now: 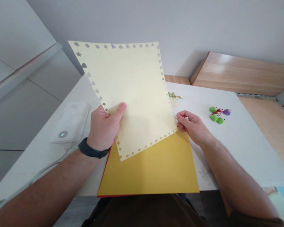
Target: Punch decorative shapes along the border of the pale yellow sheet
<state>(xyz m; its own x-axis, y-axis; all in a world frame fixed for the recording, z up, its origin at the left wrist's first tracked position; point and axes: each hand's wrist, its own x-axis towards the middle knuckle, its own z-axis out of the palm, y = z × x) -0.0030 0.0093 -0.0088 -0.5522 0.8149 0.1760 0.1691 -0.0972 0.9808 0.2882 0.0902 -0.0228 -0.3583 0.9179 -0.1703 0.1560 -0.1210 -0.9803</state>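
Note:
A pale yellow sheet of paper (137, 85) is held up at a tilt, with small stars, hearts and flowers punched out along its edges. My left hand (106, 123) grips its left edge, thumb flat on top and fingers behind. At the sheet's lower right corner, my right hand (190, 124) is closed around a small red craft punch (186, 117), mostly hidden by the fingers. Beneath the sheet lies golden yellow paper (151, 173), with a red edge showing under it.
Several green, red and purple craft punches (217, 114) sit to the right. Behind the sheet is a small pile of punched paper bits (175, 97). A white box-shaped device (71, 123) with a cable stands at left on the white table (239, 151). A wooden board (243, 72) is at the back right.

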